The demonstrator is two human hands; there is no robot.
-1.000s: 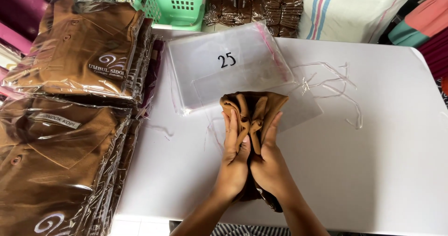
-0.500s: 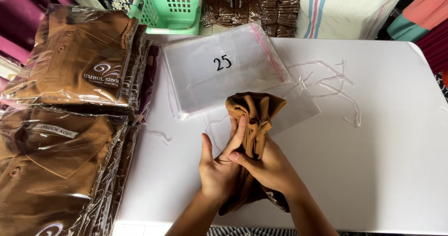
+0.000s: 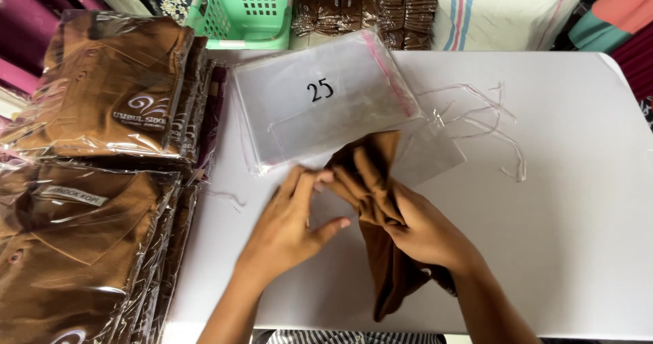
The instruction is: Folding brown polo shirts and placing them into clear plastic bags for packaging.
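- fingers (image 3: 306, 184) of the left hand (image 3: 286, 232) spread apart and clamped on nothing, tips touching the edge of a clear bag (image 3: 435, 155) beside the brown cloth (image 3: 377, 201); thumb juts out to the side.
- right hand (image 3: 415, 225) wraps tight round the cloth, fingers closed together on the bunched fabric at its upper half.
- cloth lies at the middle of the white table (image 3: 578, 201), its top tucked toward the mouth of the clear bag, its lower end hanging past the wrist near the table's front edge.
- stack of flat clear bags (image 3: 320, 106) with a red seal strip sits just beyond the hands, a paper slip lying on top.
- thin peeled strips (image 3: 496, 123) curl on the table right of the stack.
- bagged brown shirts (image 3: 109, 92) pile up along the table's left side, a second pile (image 3: 75, 249) nearer the camera.
- green basket (image 3: 248, 10) stands behind the stack at the far edge; more bagged brown items (image 3: 360, 7) and a striped sack (image 3: 503, 7) line up beside it.
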